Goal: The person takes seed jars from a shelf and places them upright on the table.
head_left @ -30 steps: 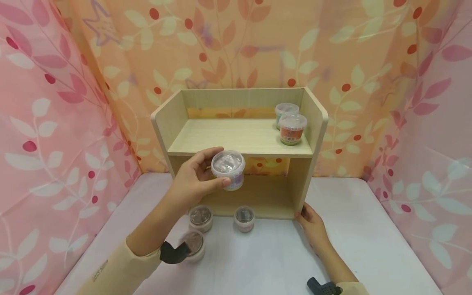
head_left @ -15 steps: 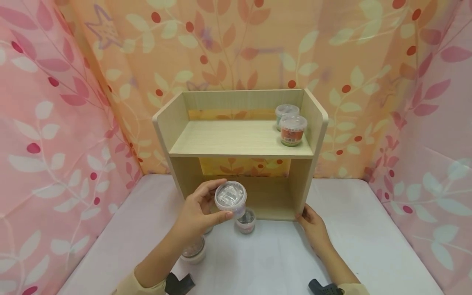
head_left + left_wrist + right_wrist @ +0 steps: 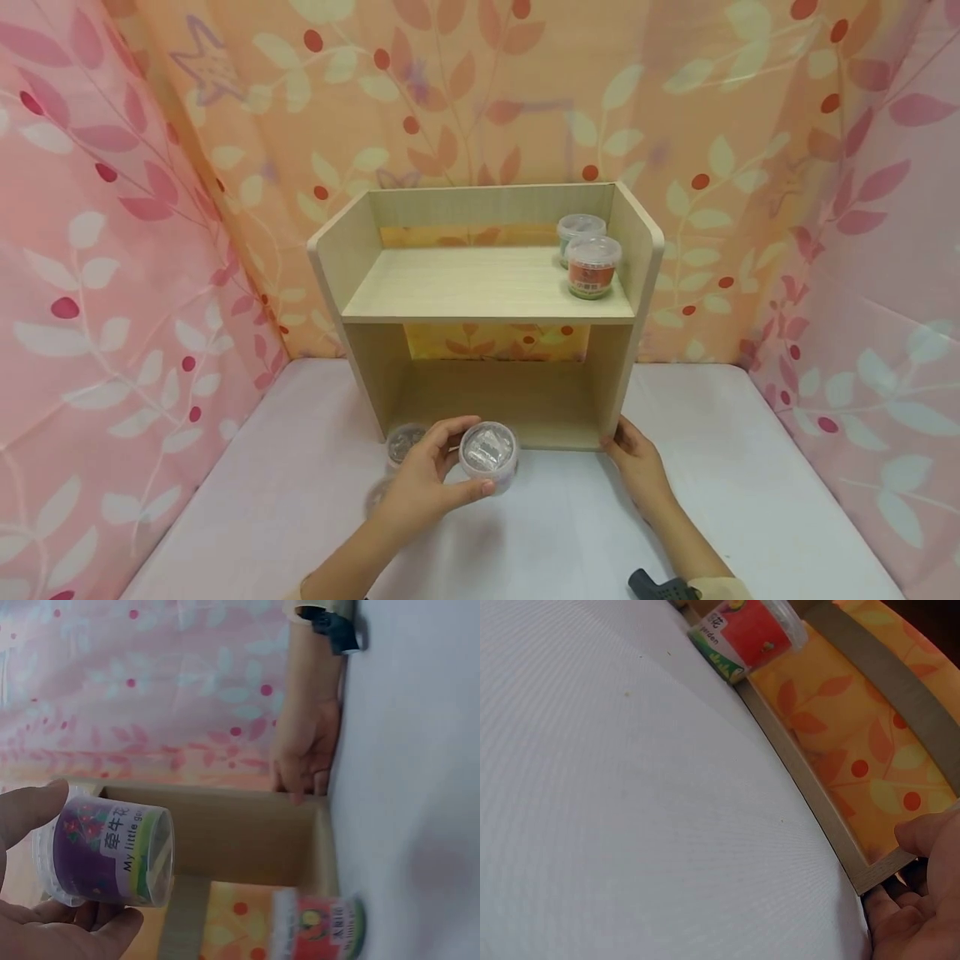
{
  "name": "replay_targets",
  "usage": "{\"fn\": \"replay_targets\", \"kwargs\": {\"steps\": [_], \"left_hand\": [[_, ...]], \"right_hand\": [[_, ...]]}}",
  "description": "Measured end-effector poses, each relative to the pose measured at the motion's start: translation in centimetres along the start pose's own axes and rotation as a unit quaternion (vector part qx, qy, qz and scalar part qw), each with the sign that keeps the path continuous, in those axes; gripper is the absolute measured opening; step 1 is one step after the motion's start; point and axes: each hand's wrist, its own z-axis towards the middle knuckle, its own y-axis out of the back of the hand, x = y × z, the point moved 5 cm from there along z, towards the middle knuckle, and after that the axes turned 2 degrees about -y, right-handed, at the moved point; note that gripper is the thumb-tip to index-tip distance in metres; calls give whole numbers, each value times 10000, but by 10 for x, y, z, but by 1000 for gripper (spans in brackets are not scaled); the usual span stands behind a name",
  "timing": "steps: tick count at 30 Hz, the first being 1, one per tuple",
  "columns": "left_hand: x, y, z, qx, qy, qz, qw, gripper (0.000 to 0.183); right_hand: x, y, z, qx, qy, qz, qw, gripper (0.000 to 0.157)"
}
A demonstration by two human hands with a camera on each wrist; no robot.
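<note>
The purple-labelled cup (image 3: pixel 105 847) is resting in your left hand (image 3: pixel 425 479), your thumb and fingers pinching its sides, just in front of the wooden shelf (image 3: pixel 480 283). Your right hand (image 3: pixel 641 471) is gripping the shelf's lower right corner (a red-labelled cup (image 3: pixel 319 930) is standing on the table (image 3: pixel 555 533) by the shelf's front edge).

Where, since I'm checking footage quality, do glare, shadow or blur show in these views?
Head: glare on the lid of the purple tub, soft shadow on the table; left wrist: dim, red tub slightly blurred; right wrist: dark upper-right corner.
</note>
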Motion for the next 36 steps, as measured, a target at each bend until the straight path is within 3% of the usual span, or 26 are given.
{"fn": "replay_targets", "kwargs": {"steps": [6, 20, 29, 36], "left_hand": [[19, -11, -1, 251, 67, 66, 9996, 85], [62, -10, 4, 444, 478, 1009, 9928, 76], [72, -13, 1, 277, 823, 1593, 9834, 74], [76, -17, -2, 413, 932, 1860, 9772, 74]], "right_hand": [[1, 0, 0, -15, 81, 100, 9999, 61], [0, 0, 2, 82, 131, 115, 9998, 63], [2, 0, 3, -42, 119, -8, 9999, 61], [2, -1, 0, -51, 30, 53, 10000, 62]]}}
